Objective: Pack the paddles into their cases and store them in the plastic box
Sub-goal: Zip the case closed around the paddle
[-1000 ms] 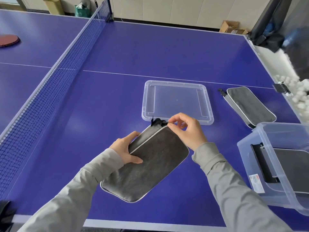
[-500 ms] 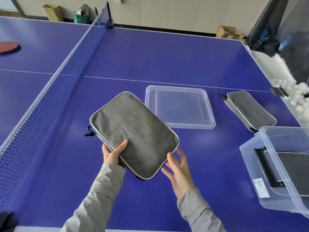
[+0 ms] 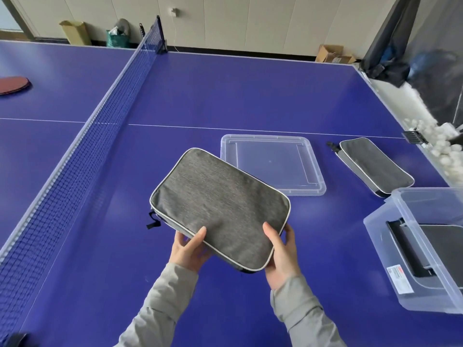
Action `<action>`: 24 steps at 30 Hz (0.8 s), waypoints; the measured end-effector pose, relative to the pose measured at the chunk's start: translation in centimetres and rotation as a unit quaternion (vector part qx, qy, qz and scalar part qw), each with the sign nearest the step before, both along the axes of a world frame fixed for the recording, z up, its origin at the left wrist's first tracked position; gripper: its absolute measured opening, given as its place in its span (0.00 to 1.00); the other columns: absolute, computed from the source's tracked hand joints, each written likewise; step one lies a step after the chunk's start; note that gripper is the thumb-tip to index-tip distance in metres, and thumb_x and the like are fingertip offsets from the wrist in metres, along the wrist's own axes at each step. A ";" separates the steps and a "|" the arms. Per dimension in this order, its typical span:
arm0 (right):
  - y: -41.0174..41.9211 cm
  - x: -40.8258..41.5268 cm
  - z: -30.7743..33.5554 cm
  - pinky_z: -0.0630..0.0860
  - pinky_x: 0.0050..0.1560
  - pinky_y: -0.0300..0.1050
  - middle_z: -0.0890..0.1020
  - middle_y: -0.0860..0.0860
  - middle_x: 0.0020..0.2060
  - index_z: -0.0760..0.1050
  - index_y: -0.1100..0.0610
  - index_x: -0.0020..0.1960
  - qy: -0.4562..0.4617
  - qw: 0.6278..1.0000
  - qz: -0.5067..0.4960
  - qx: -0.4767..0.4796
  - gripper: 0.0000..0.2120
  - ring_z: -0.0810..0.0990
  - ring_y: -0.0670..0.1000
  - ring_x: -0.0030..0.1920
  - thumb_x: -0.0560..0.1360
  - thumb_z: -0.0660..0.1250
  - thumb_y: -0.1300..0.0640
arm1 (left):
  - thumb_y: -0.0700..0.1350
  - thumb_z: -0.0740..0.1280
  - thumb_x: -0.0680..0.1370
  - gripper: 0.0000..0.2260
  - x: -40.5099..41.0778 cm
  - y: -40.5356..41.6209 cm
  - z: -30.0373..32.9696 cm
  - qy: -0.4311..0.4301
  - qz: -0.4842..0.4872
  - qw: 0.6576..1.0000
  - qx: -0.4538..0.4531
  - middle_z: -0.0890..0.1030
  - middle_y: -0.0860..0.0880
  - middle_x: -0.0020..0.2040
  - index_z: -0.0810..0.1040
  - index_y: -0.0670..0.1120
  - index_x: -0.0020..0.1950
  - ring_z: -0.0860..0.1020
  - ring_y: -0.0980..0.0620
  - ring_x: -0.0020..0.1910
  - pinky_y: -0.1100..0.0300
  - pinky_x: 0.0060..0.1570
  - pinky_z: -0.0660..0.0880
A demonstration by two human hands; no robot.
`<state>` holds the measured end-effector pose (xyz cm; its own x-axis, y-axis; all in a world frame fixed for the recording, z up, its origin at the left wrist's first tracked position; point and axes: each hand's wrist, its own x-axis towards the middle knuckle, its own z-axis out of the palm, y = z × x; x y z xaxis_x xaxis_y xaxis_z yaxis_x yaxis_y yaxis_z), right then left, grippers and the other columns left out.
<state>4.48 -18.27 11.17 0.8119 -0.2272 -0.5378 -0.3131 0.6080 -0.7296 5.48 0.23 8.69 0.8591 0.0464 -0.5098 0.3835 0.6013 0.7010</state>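
Grey fabric case (image 3: 220, 206) held up off the table (image 3: 225, 91), gripped along its near edge: left hand (image 3: 189, 249) at the left of that edge, thumb on top and fingers underneath; right hand (image 3: 281, 249) at the near right corner, thumb on top, fingers wrapped under. Hands apart, both clamped on the case. Case lying roughly flat, angled, zip pull (image 3: 153, 219) dangling at the left side, far corner overlapping the clear lid (image 3: 273, 164) in view. Zipper apparently closed, though its full run hidden, so cannot say for certain. Step in hand, by the look of it: carrying a packed case toward storage. Plastic box (image 3: 390, 266) standing open at the right, near the table edge, with something dark and flat already inside. Second case (image 3: 375, 166) lying on the table beyond the box, not yet stored. Red paddle (image 3: 13, 85) far off past the net (image 3: 82, 156), seemingly unpacked. Next move probably a swing rightward, then lowering flat into the box on top of the dark item, clearing the rim on the way down. Lid to follow only after everything is in.
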 end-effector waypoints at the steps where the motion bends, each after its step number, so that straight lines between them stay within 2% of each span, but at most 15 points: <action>1: -0.5 0.0 0.0 0.81 0.45 0.51 0.85 0.52 0.50 0.70 0.50 0.63 0.002 1.000 0.001 -0.005 0.24 0.85 0.53 0.48 0.69 0.73 0.58 | 0.38 0.72 0.68 0.15 -0.1 0.9 -0.2 -0.004 -0.037 0.999 0.009 0.81 0.48 0.41 0.75 0.50 0.51 0.82 0.48 0.36 0.55 0.34 0.80; 4: -2.3 -0.3 0.0 0.81 0.40 0.49 0.85 0.51 0.50 0.71 0.50 0.62 0.002 1.000 0.006 -0.017 0.23 0.85 0.51 0.46 0.69 0.73 0.57 | 0.40 0.67 0.69 0.16 -0.8 3.7 -1.1 -0.006 -0.115 0.993 0.014 0.82 0.46 0.47 0.74 0.51 0.56 0.84 0.46 0.42 0.53 0.38 0.81; 6: -3.5 -0.7 0.1 0.80 0.38 0.48 0.86 0.50 0.48 0.71 0.50 0.61 0.002 0.999 0.021 -0.033 0.25 0.85 0.50 0.45 0.66 0.74 0.54 | 0.39 0.65 0.76 0.11 -1.0 5.6 -1.8 0.009 -0.121 0.993 0.007 0.81 0.45 0.52 0.73 0.51 0.56 0.84 0.46 0.44 0.51 0.39 0.81; 7: -4.1 -0.9 0.1 0.80 0.37 0.47 0.86 0.49 0.47 0.72 0.50 0.61 0.002 0.999 0.026 -0.042 0.27 0.85 0.50 0.44 0.63 0.74 0.52 | 0.44 0.61 0.79 0.07 -0.8 6.4 -1.8 0.019 -0.120 0.993 0.014 0.80 0.45 0.53 0.73 0.51 0.56 0.84 0.46 0.44 0.51 0.40 0.81; 9: -5.3 -1.4 0.1 0.80 0.35 0.46 0.85 0.50 0.47 0.72 0.50 0.59 0.003 0.998 0.029 -0.059 0.28 0.85 0.49 0.43 0.61 0.74 0.50 | 0.52 0.56 0.79 0.12 0.4 7.9 -1.9 0.029 -0.130 0.990 0.042 0.80 0.46 0.53 0.74 0.54 0.58 0.84 0.49 0.45 0.51 0.41 0.80; 12: -6.9 -2.0 0.4 0.81 0.36 0.46 0.85 0.48 0.48 0.73 0.49 0.58 -0.003 0.996 0.038 -0.079 0.26 0.85 0.48 0.44 0.61 0.73 0.49 | 0.59 0.59 0.75 0.17 3.2 8.6 -0.8 0.003 -0.175 0.981 0.090 0.81 0.49 0.55 0.72 0.57 0.62 0.84 0.51 0.46 0.55 0.40 0.80; 14: -7.7 -2.4 0.5 0.81 0.35 0.45 0.86 0.46 0.46 0.73 0.47 0.56 -0.007 0.995 0.042 -0.087 0.22 0.85 0.47 0.43 0.62 0.72 0.50 | 0.62 0.69 0.70 0.20 4.9 7.8 0.3 -0.023 -0.229 0.965 0.129 0.82 0.53 0.52 0.74 0.61 0.59 0.83 0.53 0.43 0.58 0.38 0.79; 16: -8.3 -2.8 0.6 0.80 0.34 0.44 0.86 0.46 0.44 0.73 0.49 0.55 -0.007 0.994 0.044 -0.095 0.20 0.85 0.46 0.42 0.63 0.71 0.51 | 0.60 0.74 0.61 0.26 6.0 6.2 1.0 -0.044 -0.275 0.947 0.160 0.82 0.52 0.50 0.75 0.63 0.58 0.82 0.52 0.44 0.55 0.41 0.79; 18: -8.9 -3.2 0.6 0.80 0.35 0.44 0.86 0.46 0.44 0.73 0.50 0.57 -0.004 0.993 0.045 -0.107 0.21 0.85 0.47 0.43 0.65 0.71 0.53 | 0.55 0.76 0.56 0.35 6.5 4.6 1.2 -0.054 -0.292 0.940 0.169 0.82 0.48 0.52 0.73 0.58 0.63 0.80 0.47 0.49 0.49 0.51 0.77; 20: -9.7 -3.7 0.7 0.80 0.35 0.44 0.86 0.47 0.45 0.72 0.49 0.59 0.002 0.992 0.037 -0.124 0.24 0.85 0.48 0.44 0.64 0.72 0.52 | 0.52 0.77 0.53 0.41 6.2 3.2 1.0 -0.056 -0.299 0.934 0.186 0.82 0.47 0.53 0.71 0.54 0.66 0.80 0.46 0.50 0.48 0.52 0.77; 22: -10.8 -4.3 1.0 0.80 0.35 0.43 0.86 0.48 0.45 0.73 0.48 0.60 0.008 0.988 0.030 -0.149 0.27 0.85 0.48 0.44 0.62 0.74 0.49 | 0.49 0.78 0.53 0.42 5.6 2.1 0.6 -0.057 -0.299 0.931 0.199 0.82 0.47 0.53 0.70 0.53 0.66 0.80 0.46 0.50 0.47 0.53 0.77; 24: -11.9 -4.9 1.3 0.80 0.36 0.41 0.86 0.48 0.44 0.74 0.47 0.60 0.007 0.983 0.027 -0.180 0.29 0.85 0.48 0.44 0.60 0.75 0.46 | 0.44 0.78 0.57 0.38 4.9 1.1 0.2 -0.061 -0.291 0.934 0.198 0.81 0.46 0.53 0.69 0.53 0.66 0.80 0.46 0.49 0.48 0.51 0.79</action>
<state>-0.44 -30.21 12.51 0.8208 -0.3610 -0.4426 -0.3501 0.2942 -0.8893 10.37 1.34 8.90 0.8476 -0.2824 -0.4493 0.4682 -0.0008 0.8836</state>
